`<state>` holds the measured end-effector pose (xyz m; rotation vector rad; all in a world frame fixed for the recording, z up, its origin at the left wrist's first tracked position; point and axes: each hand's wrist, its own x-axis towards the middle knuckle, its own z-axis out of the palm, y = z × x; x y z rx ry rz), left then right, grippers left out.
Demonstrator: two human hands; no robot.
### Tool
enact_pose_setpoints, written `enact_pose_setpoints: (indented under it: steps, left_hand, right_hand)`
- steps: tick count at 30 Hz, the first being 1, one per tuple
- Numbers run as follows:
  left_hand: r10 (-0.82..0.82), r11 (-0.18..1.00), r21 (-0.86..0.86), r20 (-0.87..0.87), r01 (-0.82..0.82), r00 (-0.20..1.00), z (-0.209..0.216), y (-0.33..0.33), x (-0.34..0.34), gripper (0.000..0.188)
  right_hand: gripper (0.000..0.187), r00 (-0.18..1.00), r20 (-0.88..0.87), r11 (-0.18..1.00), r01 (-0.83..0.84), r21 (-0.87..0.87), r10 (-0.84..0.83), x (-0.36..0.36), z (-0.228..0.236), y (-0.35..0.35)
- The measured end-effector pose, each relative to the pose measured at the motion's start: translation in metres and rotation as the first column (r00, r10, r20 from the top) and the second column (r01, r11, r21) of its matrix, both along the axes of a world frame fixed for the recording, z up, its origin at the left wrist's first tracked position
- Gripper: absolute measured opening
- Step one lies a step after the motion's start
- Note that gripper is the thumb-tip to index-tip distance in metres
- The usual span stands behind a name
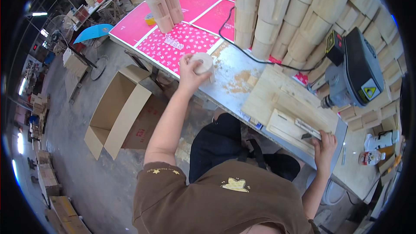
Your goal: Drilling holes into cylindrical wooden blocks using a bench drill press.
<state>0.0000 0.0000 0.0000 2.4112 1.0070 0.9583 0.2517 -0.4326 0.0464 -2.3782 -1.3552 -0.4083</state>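
Note:
My left hand [193, 74] is closed around a short, pale wooden cylinder [203, 63] at the near edge of the worktable, fingers on its far-left side and thumb along the near side. Over to the right, my right hand [325, 151] is curled at the end of a narrow metal-looking bar [307, 128] on a wooden jig [284, 126]. Its fingertips meet the bar's end; the exact grip is partly hidden. Above the jig stands a drill press [362, 71] with its chuck [327, 101] pointing toward the wooden board. The jig's slot holds no cylinder that I can see.
Stacked wooden cylinders [273, 13] line the table's back, with two more stacks [158, 6] at far left. A black cable [260, 60] crosses the tabletop. An open cardboard box [125, 108] stands on the floor at left. A plastic bottle [369, 157] sits at right.

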Motion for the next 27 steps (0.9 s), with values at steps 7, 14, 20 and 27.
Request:
enact_pose_setpoints:
  steps: [7, 14, 20, 27]
  left_hand:
    - [0.262, 0.94, -0.316, 0.421, -0.13, 0.868, -0.028, -0.025, -0.005, 0.069]
    - [0.288, 0.878, -0.473, 0.413, -0.067, 0.864, 0.057, 0.037, -0.009, 0.078]
    - [0.214, 0.971, -0.032, 0.571, -0.239, 0.793, 0.18, 0.228, -0.022, 0.082]
    - [0.479, 0.813, 0.112, 0.428, -0.571, 0.766, 0.253, 0.382, -0.014, 0.08]
  right_hand:
    - [0.034, 0.997, -0.072, 1.0, 0.019, -0.005, -0.02, -0.011, 0.007, 0.007]
    - [0.036, 0.992, -0.103, 0.997, 0.068, -0.043, -0.072, -0.015, 0.011, 0.009]
    - [0.038, 0.98, -0.146, 0.99, 0.127, -0.066, -0.136, -0.015, 0.011, 0.006]
    - [0.037, 0.959, -0.193, 0.978, 0.193, -0.079, -0.205, -0.014, 0.008, 0.005]
